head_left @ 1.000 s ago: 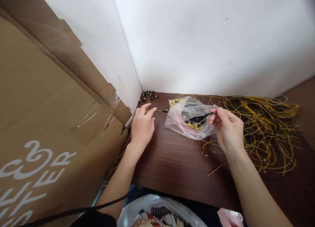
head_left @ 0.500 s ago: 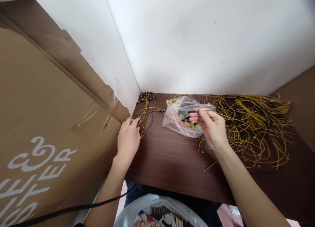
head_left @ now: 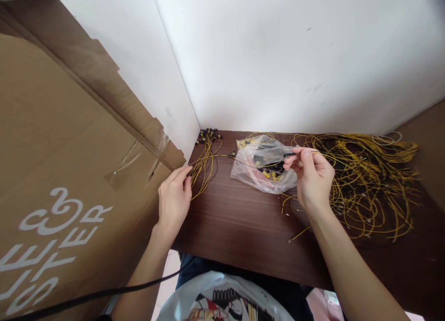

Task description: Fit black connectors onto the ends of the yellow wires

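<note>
My left hand [head_left: 175,193] is closed at the left end of the table, its fingertips on a bundle of thin yellow wires [head_left: 205,165]. Black-and-yellow connectors [head_left: 209,135] cluster at the bundle's far end. My right hand [head_left: 313,177] pinches a thin wire with a short black piece [head_left: 289,154] sticking out to the left of the fingertips. Beneath and beside that hand lies a clear plastic bag [head_left: 246,175] with small black and yellow parts inside. One wire with a connector [head_left: 233,154] runs from the bundle toward the bag.
A large tangle of yellow wires [head_left: 368,186] covers the right part of the brown table [head_left: 236,233]. A tall cardboard box [head_left: 86,172] stands on the left, and a white wall [head_left: 278,66] rises behind. Below the table edge sits a whitish bag [head_left: 184,298]; a black cord [head_left: 121,291] crosses in front.
My right hand has moved a little right and turned, and the black piece now shows clearly at its fingertips. My left hand has shifted slightly left, its fingers still at the wire bundle.
</note>
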